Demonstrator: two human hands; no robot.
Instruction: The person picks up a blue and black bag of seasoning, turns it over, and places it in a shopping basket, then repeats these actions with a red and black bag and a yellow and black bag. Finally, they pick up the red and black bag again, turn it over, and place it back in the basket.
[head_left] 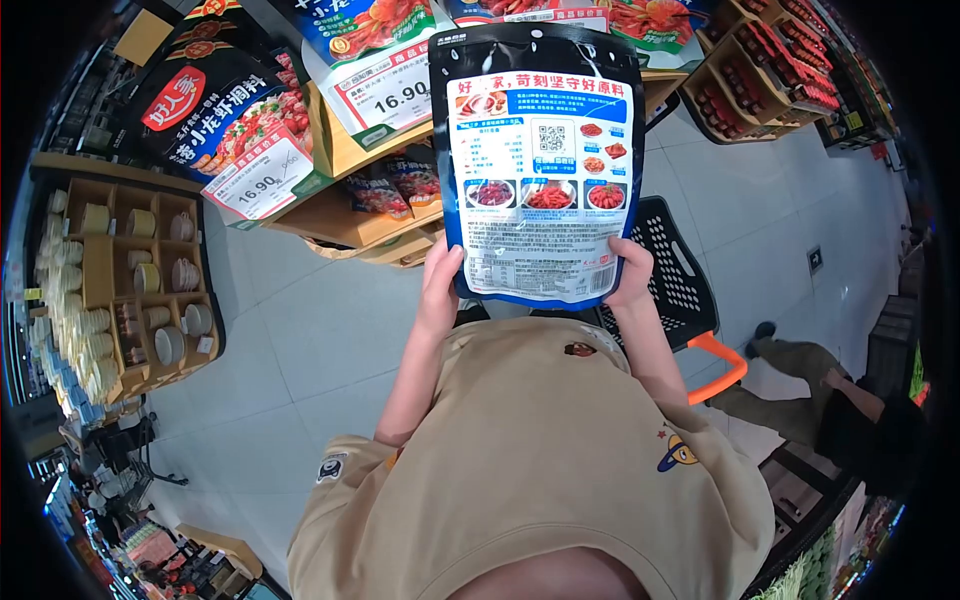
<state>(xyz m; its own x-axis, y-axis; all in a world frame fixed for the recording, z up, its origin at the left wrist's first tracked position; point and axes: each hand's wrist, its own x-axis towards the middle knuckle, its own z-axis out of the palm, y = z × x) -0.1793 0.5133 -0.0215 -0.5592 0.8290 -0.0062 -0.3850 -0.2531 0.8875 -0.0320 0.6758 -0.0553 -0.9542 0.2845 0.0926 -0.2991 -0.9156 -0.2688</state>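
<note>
A large seasoning pouch (545,240), black at the top with a white and blue printed back, is held upright in front of my chest. Its printed text, a QR code and small food pictures face me. My left hand (440,277) grips the lower left edge, thumb on the front. At the lower right edge my right hand (630,272) pinches the pouch the same way. The fingers behind the pouch are hidden. Beyond it, similar crayfish seasoning pouches (235,110) stand on a wooden display shelf (370,150), with price tags (262,180) reading 16.90.
A black shopping basket (665,270) with an orange handle (722,368) is close by my right side. Wooden shelves of bowls and cups (140,280) stand at left. Another person's legs (800,385) show at right. Red-packed goods fill a shelf (760,80) at upper right.
</note>
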